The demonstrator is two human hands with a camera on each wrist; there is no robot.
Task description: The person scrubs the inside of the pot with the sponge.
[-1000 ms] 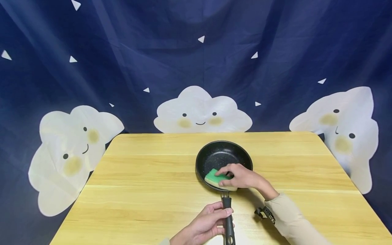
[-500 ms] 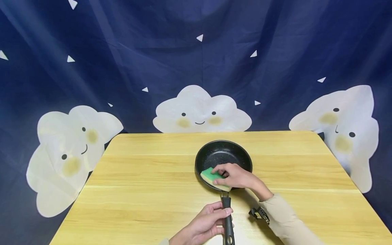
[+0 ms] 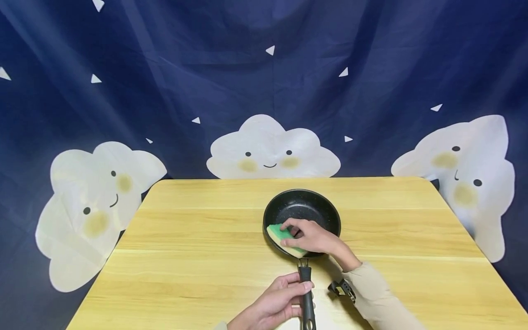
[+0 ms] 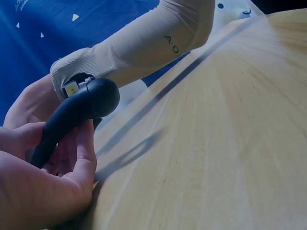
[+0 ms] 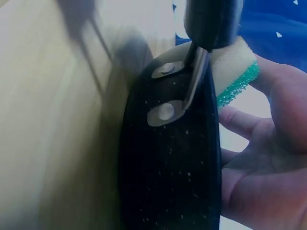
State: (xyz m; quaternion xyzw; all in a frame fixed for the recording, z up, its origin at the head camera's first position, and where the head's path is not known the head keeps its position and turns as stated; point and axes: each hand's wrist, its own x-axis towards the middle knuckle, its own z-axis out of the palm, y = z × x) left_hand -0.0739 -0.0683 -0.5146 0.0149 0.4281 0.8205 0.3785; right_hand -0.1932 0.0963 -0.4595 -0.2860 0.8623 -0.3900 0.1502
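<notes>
A black speckled frying pan [image 3: 303, 207] sits on the wooden table [image 3: 198, 238], its handle [image 3: 306, 293] pointing toward me. My left hand [image 3: 276, 305] grips that handle near the table's front edge; in the left wrist view the fingers [image 4: 72, 158] curl round the dark handle [image 4: 81, 112]. My right hand [image 3: 310, 236] holds a green-and-yellow sponge [image 3: 280, 233] against the pan's near left inside. The right wrist view shows the pan's outer wall [image 5: 168, 167], the sponge [image 5: 235, 67] and my right hand [image 5: 261, 158] beside it.
A dark blue curtain with white cloud faces [image 3: 272, 151] hangs behind the table. A beige sleeve [image 3: 375, 298] with a black wrist strap [image 3: 340, 288] covers my right forearm. The table's far edge runs just behind the pan.
My right hand has slid the sponge leftward along the pan's near inside. The left hand has stayed on the handle and the pan has not shifted.
</notes>
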